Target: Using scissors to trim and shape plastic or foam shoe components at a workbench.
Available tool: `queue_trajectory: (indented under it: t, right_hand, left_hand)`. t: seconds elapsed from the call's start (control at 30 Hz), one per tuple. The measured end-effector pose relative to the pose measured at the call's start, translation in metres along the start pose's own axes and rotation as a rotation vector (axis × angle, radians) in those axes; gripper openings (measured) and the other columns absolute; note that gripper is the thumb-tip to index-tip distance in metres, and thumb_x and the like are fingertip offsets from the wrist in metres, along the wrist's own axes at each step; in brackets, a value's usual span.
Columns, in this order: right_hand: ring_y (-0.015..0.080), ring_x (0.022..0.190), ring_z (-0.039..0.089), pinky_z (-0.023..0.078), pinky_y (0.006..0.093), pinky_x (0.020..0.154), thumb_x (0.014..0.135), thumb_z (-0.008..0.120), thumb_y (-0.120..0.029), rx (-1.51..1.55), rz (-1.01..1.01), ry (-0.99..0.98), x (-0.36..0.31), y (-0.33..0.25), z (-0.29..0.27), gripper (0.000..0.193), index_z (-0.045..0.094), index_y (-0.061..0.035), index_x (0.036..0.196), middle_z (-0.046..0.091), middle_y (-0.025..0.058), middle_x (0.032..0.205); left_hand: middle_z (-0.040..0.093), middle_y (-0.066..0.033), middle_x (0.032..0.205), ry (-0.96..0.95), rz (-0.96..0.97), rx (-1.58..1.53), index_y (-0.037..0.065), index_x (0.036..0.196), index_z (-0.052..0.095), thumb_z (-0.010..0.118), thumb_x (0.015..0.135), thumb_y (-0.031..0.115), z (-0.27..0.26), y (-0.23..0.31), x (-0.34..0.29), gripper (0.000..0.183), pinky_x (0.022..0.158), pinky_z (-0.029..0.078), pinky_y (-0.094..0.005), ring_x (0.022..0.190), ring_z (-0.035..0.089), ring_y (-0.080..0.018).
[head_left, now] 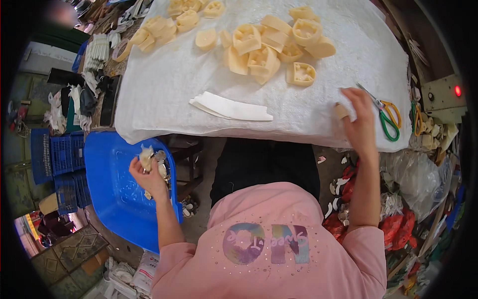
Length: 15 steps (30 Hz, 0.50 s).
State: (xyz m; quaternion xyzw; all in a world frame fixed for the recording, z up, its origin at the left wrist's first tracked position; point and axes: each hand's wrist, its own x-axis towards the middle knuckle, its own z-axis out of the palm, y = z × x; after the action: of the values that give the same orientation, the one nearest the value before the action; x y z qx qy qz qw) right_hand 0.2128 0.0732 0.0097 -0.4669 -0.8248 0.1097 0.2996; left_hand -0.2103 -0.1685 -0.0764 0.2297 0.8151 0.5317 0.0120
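Note:
Over the blue tub (112,189) at the left, my left hand (152,177) is closed around a ragged, pale cream-coloured piece (146,157). Small pale and shiny bits (164,167) lie at the tub's right side, partly behind that hand. My right hand (358,117) is over the table's near right part, thumb and fingers apart and nothing visible between them; a tan band (341,110) wraps its thumb. Just right of it lie scissors (386,117) with one green and one orange handle loop. A stack of white curved strips (231,107) rests near the front edge.
Several cream-coloured moulded cups (303,32) are heaped on the white-covered table (169,89). A dark phone-like slab (110,102) and gloves (97,52) lie at left. Blue crates (67,154) stand beyond the tub. Plastic bags (418,179) and a box with a red light (445,97) are at right.

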Motion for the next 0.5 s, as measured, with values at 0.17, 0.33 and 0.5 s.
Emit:
queue_trajectory:
  t: [0.17,0.33,0.5]
  right_hand:
    - [0.0314,0.099,0.049,0.043,0.0396,0.087,0.07,0.067,-0.002,0.218,-0.251,-0.198,0.017,-0.077,0.05,0.033,0.059,-0.002,0.102,0.054,0.0122,0.105]
    - [0.03,0.097,0.05,0.045,0.0389,0.081,0.07,0.068,-0.005,0.252,-0.339,-0.277,0.027,-0.122,0.078,0.028,0.059,-0.0014,0.097,0.054,0.0112,0.101]
    - [0.0289,0.091,0.05,0.046,0.0384,0.074,0.071,0.068,-0.008,0.133,-0.395,-0.384,0.039,-0.137,0.107,0.018,0.057,-0.0007,0.083,0.053,0.0112,0.091]
  left_hand:
    - [0.045,-0.0192,0.114,0.043,-0.076,0.68,0.008,0.122,0.048,0.071,0.071,0.004,-0.05,-0.088,0.002,0.056,0.092,0.039,-0.0423,0.106,0.048,-0.0334]
    - [0.045,-0.0207,0.119,0.194,0.12,0.625,0.007,0.122,0.051,0.069,0.072,0.009,-0.035,-0.072,0.003,0.053,0.098,0.031,-0.0466,0.114,0.039,-0.0358]
    - [0.055,-0.0145,0.108,-0.025,0.417,0.226,0.004,0.104,0.06,0.063,0.073,0.004,0.024,0.044,-0.007,0.031,0.091,0.039,-0.0375,0.103,0.05,-0.0298]
